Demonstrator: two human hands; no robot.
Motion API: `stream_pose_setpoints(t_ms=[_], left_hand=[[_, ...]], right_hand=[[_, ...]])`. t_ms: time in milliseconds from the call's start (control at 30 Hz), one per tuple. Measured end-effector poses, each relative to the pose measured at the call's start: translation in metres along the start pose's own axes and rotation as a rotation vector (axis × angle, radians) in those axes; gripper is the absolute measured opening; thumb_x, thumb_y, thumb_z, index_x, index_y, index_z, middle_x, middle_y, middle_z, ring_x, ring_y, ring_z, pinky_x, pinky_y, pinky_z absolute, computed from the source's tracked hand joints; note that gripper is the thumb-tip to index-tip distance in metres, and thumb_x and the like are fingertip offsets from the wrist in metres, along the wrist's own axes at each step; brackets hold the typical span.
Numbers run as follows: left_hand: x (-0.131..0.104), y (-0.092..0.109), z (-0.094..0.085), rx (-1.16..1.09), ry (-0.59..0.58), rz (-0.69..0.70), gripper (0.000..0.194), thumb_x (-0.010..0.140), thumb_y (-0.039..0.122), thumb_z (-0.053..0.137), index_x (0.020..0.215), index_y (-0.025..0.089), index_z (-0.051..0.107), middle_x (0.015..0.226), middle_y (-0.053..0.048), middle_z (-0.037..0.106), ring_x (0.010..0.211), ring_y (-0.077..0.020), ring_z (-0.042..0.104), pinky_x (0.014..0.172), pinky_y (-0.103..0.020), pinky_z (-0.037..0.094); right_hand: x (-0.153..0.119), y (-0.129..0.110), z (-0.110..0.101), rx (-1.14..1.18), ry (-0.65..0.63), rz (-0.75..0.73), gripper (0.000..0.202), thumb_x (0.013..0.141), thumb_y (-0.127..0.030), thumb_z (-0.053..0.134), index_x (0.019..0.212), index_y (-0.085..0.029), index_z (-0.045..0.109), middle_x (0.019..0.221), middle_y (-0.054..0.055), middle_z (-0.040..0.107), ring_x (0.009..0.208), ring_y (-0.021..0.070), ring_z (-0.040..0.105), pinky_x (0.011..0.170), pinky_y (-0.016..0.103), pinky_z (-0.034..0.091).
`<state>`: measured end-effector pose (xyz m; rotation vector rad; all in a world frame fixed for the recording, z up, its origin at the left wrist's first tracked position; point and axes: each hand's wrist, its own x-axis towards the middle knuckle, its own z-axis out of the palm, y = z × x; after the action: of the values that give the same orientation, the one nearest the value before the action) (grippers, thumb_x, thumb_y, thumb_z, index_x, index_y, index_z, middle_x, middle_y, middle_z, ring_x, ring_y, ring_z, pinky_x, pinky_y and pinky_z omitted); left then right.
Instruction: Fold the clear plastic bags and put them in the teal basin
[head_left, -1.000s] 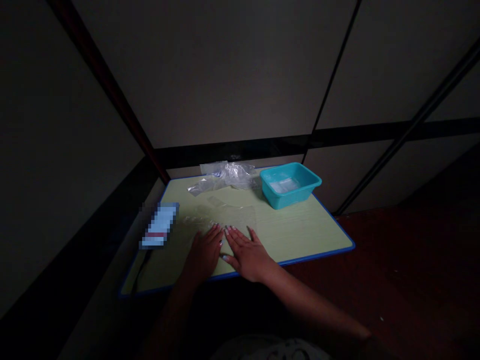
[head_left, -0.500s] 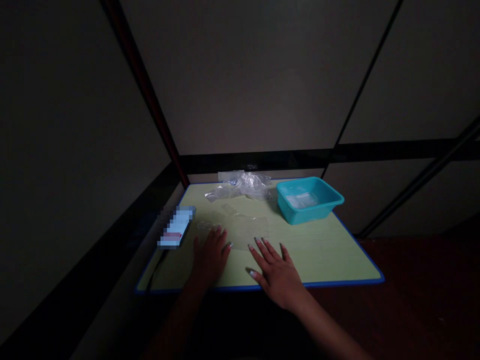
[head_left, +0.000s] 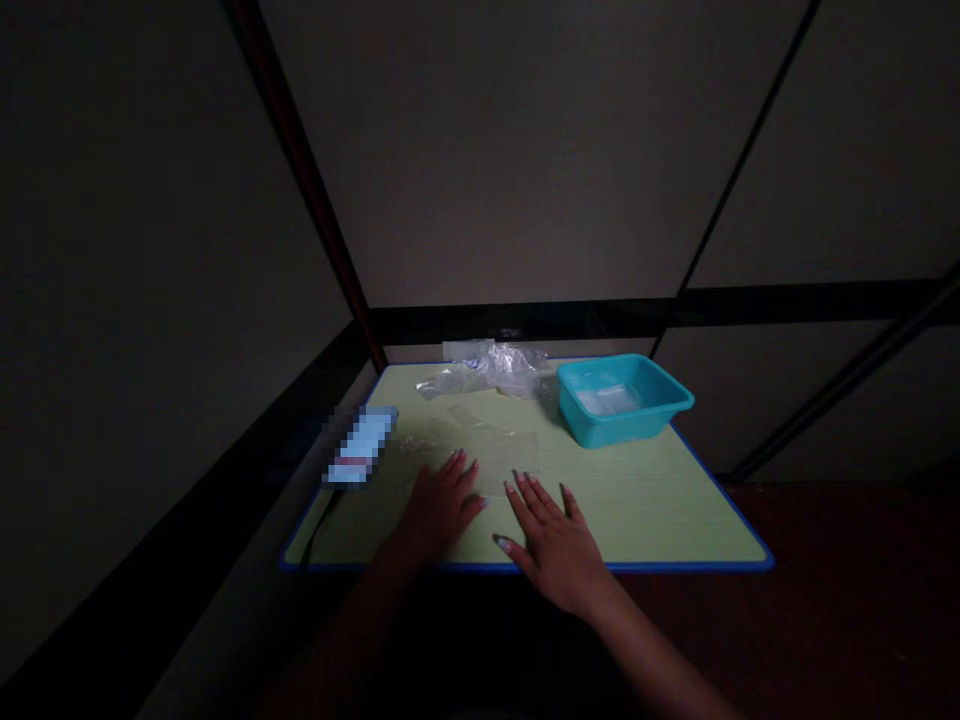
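Note:
A clear plastic bag (head_left: 487, 455) lies spread flat on the pale green table (head_left: 652, 510), its outline faint. My left hand (head_left: 442, 505) rests with its fingers stretched over the near left part of the bag. On the near right edge lies my right hand (head_left: 551, 540), palm down and fingers spread. Neither hand grips anything. Beyond the flat bag, a crumpled heap of clear plastic bags (head_left: 502, 368) sits at the table's far edge.
A turquoise plastic basin (head_left: 622, 425) stands at the back right, with something whitish and flat inside. At the left edge lies a phone (head_left: 360, 448) with a lit, blurred screen and a dark cable. Dark panelled walls (head_left: 517, 150) rise behind and to the left.
My left hand has slid to the right across the bag, closer to my right hand. My right hand stays nearly in place. The whole view has shifted slightly.

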<state>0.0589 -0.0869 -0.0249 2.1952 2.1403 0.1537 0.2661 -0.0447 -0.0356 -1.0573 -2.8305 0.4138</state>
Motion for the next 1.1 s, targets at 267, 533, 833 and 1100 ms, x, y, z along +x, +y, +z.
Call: stream_pose_setpoints(t_ms=[267, 533, 833, 1100], left_hand=[[-0.001, -0.03, 0.001, 0.075, 0.075, -0.172, 0.053, 0.094, 0.036, 0.038, 0.143, 0.015, 0.034, 0.152, -0.014, 0.028, 0.141, -0.0295, 0.024, 0.108, -0.062, 0.023], [-0.015, 0.007, 0.018, 0.016, 0.03, 0.131, 0.057, 0.092, 0.038, 0.041, 0.145, 0.019, 0.031, 0.152, -0.011, 0.029, 0.14, -0.0281, 0.028, 0.109, -0.06, 0.024], [-0.006, -0.001, 0.012, 0.036, 0.126, 0.062, 0.059, 0.092, 0.036, 0.041, 0.146, 0.017, 0.029, 0.153, -0.013, 0.025, 0.141, -0.0301, 0.023, 0.109, -0.063, 0.02], [-0.007, 0.002, 0.018, 0.028, 0.038, 0.028, 0.06, 0.093, 0.039, 0.038, 0.146, 0.014, 0.028, 0.153, -0.016, 0.021, 0.142, -0.0304, 0.022, 0.106, -0.062, 0.026]], right_hand=[[0.001, -0.003, -0.004, 0.025, -0.013, 0.017, 0.069, 0.094, -0.059, 0.027, 0.15, -0.021, 0.017, 0.154, 0.007, 0.007, 0.143, 0.0261, 0.01, 0.112, 0.058, 0.005], [-0.02, 0.004, -0.011, 0.113, -0.073, 0.017, 0.072, 0.091, -0.06, 0.038, 0.15, -0.027, 0.014, 0.155, 0.006, 0.009, 0.143, 0.0274, 0.009, 0.112, 0.059, 0.001], [-0.018, 0.007, -0.023, 0.138, -0.063, -0.013, 0.07, 0.093, -0.051, 0.04, 0.15, -0.028, 0.007, 0.155, 0.007, 0.007, 0.143, 0.0264, 0.01, 0.111, 0.06, 0.001], [-0.007, 0.002, -0.003, 0.126, -0.011, -0.168, 0.067, 0.095, -0.046, 0.038, 0.151, -0.029, 0.005, 0.155, 0.007, 0.014, 0.142, 0.024, 0.016, 0.113, 0.057, 0.003]])
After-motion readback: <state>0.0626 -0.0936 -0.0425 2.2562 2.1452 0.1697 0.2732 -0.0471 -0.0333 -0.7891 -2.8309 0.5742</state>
